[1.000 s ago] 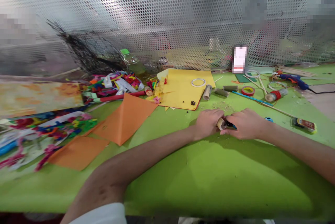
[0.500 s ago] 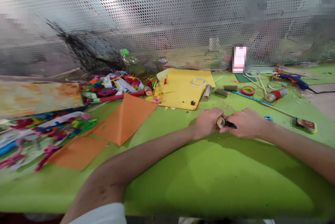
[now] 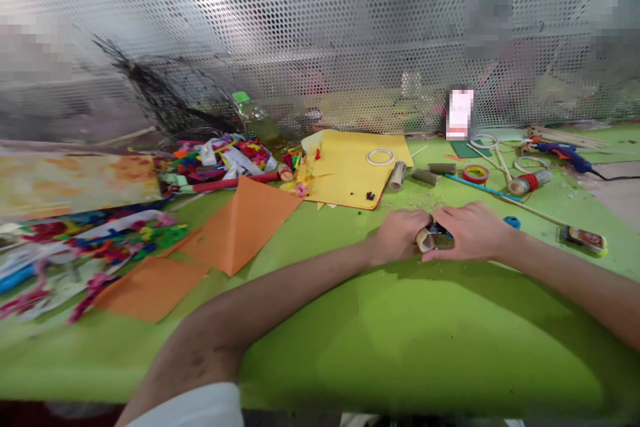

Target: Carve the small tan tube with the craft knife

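My left hand is wrapped round a short bamboo tube, whose pale open end faces right and towards me. Close against it, my right hand grips a dark, blue-edged craft knife, mostly hidden by the fingers. The knife meets the tube near its rim; the exact contact cannot be made out. Pale shavings are scattered on the green table just beyond my hands. Behind them lie more bamboo pieces: one upright and two on their sides, including a greenish one.
Yellow sheets and folded orange paper lie to the left, near piled colourful scraps. On the right are a tape roll, a blue stick, a glue gun and a small box. Perforated metal rises behind.
My right thumb has dropped away from its fingers, showing more of the gap around the knife. The tube's open end has tilted slightly downward. Both forearms stay nearly in place.
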Demonstrator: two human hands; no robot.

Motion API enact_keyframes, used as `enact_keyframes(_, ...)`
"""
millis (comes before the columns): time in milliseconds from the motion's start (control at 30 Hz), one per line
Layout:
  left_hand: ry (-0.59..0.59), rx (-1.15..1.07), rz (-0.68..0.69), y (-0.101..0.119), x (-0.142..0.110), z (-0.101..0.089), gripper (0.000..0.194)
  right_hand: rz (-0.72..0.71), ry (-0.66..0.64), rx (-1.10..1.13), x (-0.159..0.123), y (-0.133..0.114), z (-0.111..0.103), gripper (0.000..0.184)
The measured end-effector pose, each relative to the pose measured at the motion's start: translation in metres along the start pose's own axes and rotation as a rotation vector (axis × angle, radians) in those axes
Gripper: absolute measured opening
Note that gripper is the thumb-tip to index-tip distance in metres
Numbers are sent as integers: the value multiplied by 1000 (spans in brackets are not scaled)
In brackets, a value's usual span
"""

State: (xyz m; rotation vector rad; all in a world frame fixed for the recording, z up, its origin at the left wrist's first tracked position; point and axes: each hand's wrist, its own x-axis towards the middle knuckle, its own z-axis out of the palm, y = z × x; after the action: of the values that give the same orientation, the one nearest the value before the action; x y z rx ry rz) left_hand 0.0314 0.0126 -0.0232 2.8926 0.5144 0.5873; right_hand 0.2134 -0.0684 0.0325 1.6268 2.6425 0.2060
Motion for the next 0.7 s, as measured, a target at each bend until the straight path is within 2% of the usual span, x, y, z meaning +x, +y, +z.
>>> enact_keyframes(200,-17,-18,-1,1,0,-1,24,-4,-17,-31,1,-3,0,76)
enact_keyframes(433,-19,-17,-66,4,1,-6,30,12,-50,-7,1,-3,5,76)
enact_keyframes(700,-26,-12,-33,2,1,-3,30,6,-3,-11,0,-4,1,78)
